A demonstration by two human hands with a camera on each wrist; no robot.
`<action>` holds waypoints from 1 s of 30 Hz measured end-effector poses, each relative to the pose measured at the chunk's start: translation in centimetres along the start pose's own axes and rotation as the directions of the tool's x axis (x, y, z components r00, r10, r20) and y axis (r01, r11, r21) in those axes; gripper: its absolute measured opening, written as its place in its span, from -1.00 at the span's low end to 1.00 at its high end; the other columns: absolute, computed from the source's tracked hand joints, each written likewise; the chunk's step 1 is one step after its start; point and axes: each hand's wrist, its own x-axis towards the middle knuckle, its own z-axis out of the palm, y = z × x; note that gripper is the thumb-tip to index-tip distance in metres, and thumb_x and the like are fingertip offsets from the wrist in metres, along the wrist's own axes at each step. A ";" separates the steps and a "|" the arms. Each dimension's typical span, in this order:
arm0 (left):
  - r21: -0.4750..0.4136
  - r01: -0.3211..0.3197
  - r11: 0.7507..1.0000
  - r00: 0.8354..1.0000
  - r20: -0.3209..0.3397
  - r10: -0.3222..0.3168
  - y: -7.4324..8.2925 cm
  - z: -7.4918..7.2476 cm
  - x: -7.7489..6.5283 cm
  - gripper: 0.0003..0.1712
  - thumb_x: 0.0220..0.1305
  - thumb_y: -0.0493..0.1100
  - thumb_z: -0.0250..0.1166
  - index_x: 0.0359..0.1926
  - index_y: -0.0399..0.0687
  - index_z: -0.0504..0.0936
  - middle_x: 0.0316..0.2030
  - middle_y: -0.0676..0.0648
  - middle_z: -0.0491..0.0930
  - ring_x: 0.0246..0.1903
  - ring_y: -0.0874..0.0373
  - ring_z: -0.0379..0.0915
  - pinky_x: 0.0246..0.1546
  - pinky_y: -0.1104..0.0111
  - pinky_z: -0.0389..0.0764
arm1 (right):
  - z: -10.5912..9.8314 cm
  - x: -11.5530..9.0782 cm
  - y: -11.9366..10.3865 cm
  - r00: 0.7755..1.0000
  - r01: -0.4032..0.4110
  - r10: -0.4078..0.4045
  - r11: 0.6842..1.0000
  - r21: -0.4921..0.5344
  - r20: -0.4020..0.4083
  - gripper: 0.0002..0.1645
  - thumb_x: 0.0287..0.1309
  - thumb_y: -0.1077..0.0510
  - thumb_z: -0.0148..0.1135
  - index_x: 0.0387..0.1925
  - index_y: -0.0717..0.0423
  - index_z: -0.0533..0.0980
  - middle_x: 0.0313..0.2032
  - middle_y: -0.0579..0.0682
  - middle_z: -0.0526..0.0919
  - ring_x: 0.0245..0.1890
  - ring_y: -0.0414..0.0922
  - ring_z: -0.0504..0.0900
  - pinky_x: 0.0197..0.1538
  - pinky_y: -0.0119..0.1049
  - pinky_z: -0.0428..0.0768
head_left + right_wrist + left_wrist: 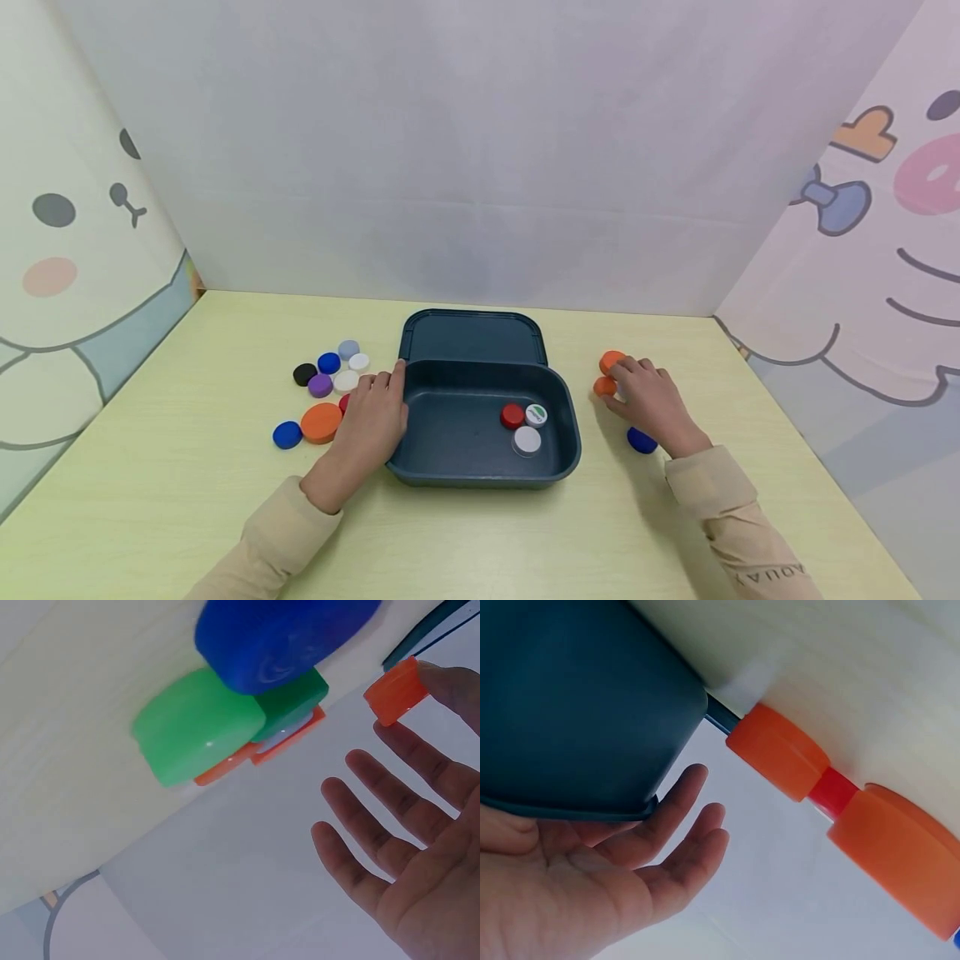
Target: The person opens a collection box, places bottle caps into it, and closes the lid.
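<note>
A dark blue-green plastic box [480,482] stands on the table, its lid [474,335] lying behind it. My left hand [375,412] rests on the box's left rim; in the left wrist view the outer fingers are loose beside the wall. Between thumb and index finger, my right hand [651,400] pinches an orange bottle cap [397,691]. Another orange cap [611,360] and a blue cap [642,440] lie near that hand. The right wrist view also shows a light green cap [199,727] and a dark green cap [296,705], hidden by the hand from above.
Inside the box lie a red cap [512,416], a white cap with a green mark [536,415] and a plain white cap [527,440]. Several caps lie left of the box, among them a large orange cap [322,423] and a black cap [304,374].
</note>
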 end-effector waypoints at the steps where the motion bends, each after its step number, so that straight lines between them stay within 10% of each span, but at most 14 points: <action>1: 0.000 0.000 1.000 1.000 0.000 0.000 0.0 0.0 0.0 -0.32 0.18 -0.16 0.21 0.28 -0.28 0.22 0.02 -0.29 0.46 0.02 -0.20 0.33 0.01 0.05 0.47 | -0.1 0.0 -0.2 1.000 0.006 -0.006 1.000 0.001 -0.010 -0.56 -0.18 0.05 0.43 -0.26 0.19 0.51 -0.27 0.10 0.56 -0.29 0.08 0.46 -0.32 -0.03 0.47; 30: 0.004 -0.020 1.000 0.999 -0.027 0.020 -0.1 0.1 -0.1 -0.31 0.16 -0.16 0.23 0.27 -0.29 0.23 0.01 -0.29 0.48 0.00 -0.19 0.34 -0.01 0.07 0.48 | -4.5 0.4 -8.1 0.967 0.219 -0.220 0.975 -0.016 -0.133 -0.57 -0.14 0.01 0.41 -0.21 0.10 0.51 -0.05 0.12 0.56 -0.07 0.05 0.50 -0.18 -0.09 0.57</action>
